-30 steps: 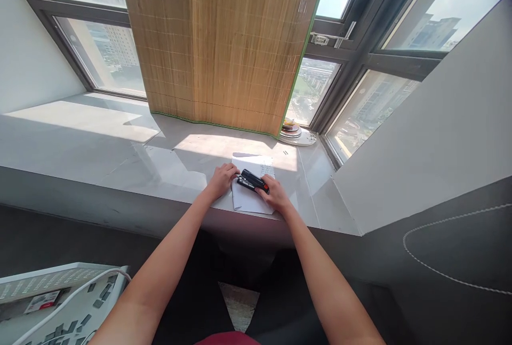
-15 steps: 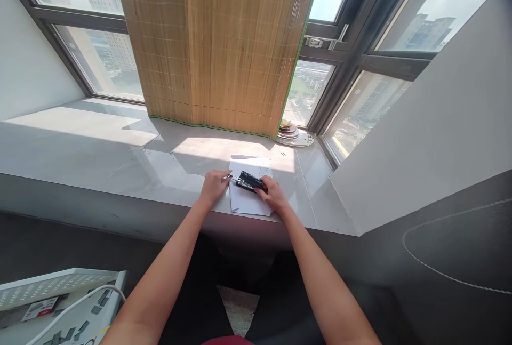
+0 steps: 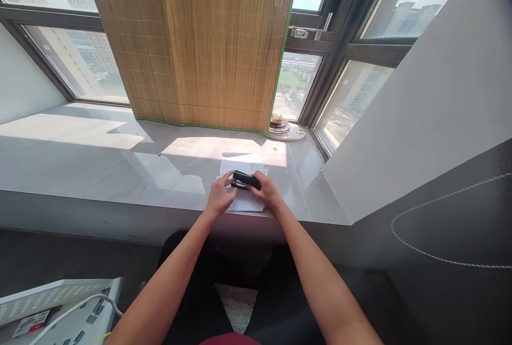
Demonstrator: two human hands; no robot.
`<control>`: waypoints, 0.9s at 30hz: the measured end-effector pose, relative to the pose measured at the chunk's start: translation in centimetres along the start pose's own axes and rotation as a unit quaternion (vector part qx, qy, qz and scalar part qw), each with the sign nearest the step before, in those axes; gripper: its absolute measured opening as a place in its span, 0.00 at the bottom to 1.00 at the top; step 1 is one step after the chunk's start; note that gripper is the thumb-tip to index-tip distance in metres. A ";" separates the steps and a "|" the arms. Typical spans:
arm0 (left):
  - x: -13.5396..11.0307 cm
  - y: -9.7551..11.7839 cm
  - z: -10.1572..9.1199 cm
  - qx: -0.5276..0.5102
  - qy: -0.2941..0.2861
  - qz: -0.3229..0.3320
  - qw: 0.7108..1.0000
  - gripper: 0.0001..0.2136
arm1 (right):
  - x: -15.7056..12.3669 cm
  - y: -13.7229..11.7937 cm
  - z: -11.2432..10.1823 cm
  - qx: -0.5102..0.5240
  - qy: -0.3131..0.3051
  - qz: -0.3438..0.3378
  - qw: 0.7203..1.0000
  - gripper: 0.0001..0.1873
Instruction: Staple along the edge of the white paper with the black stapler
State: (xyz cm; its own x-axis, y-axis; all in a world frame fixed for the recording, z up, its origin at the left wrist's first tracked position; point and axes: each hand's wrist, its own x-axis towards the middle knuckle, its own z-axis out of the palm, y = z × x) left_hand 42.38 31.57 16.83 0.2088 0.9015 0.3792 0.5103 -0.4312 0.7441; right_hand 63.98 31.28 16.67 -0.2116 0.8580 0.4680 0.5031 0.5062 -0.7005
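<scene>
Clock: 12 was straight ahead toward the window, my body at 6, and the stapler (image 3: 246,180) dead centre.
Stapler spot: black one, right over the white paper (image 3: 240,161), nose end toward 9ish. Couldn't tell if it was resting or slightly lifted tbh.
Right hand (image 3: 266,190): over at 4, clamped on the stapler's back end.
Left hand (image 3: 221,195): down at 8, thumb and fingers apart around the nose end. Couldn't tell whether I was actually gripping it.
Paper: lying on the pale windowsill (image 3: 176,171) under the stapler, dark writing up near its 1 o'clock corner.
Little bits: two thin dark slivers (image 3: 275,149) on the sill, between 1 and 2.
Plates: stack of round plate-like things (image 3: 279,129) at 1, by the window frame.
Blind: big bamboo-looking blind (image 3: 208,46) hanging at 11, green trim along the edge.
Floor-side clutter: white crate (image 3: 52,289) with holes at 8, white cable (image 3: 100,296) looping across it.
Cord: pale twisty cord (image 3: 440,261) curving around at 4.
</scene>
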 end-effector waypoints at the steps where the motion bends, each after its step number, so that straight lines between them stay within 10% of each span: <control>1: 0.4 -0.2 -0.6 0.016 -0.010 0.003 1.000 0.24 | 0.0 -0.1 0.0 0.001 0.016 0.005 1.000 0.08; 10: 2.0 -2.8 -2.2 0.308 -0.099 0.041 0.945 0.20 | -3.6 1.8 -5.0 0.006 0.290 0.094 0.952 0.19; 16: 1.8 -2.9 -1.7 0.313 -0.098 0.031 0.944 0.21 | -6.8 4.4 -10.3 -0.065 0.191 0.113 0.973 0.19; 27: 1.8 -2.7 -1.8 0.282 -0.093 0.024 0.955 0.20 | -6.8 4.5 -10.3 0.022 0.057 0.101 0.993 0.19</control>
State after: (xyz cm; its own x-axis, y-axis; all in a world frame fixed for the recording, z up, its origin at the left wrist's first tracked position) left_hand 39.87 34.29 16.51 0.3611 0.8948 0.2626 0.8530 -0.4307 0.2946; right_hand 76.28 26.79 15.84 -0.0117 0.9282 0.3719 0.4884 0.3299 -0.8078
